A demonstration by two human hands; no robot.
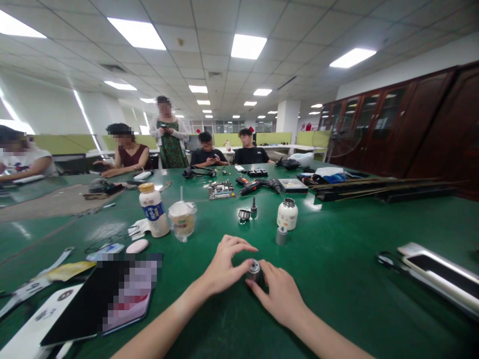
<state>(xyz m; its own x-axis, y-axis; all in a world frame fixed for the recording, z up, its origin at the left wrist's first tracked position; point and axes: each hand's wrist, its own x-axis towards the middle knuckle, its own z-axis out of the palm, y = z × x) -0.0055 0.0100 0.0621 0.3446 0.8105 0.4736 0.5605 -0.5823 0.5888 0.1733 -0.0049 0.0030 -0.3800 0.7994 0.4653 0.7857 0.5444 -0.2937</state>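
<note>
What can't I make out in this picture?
All in the head view:
Metal cylinder: part of its base, hidden by the thumb of the right hand.
Tablet: screen content, lost under pixelation.
Plastic cup: label print, too small and blurred.
Circuit board: markings, too small.
White-and-black object: far end, cut off by the right edge.
</note>
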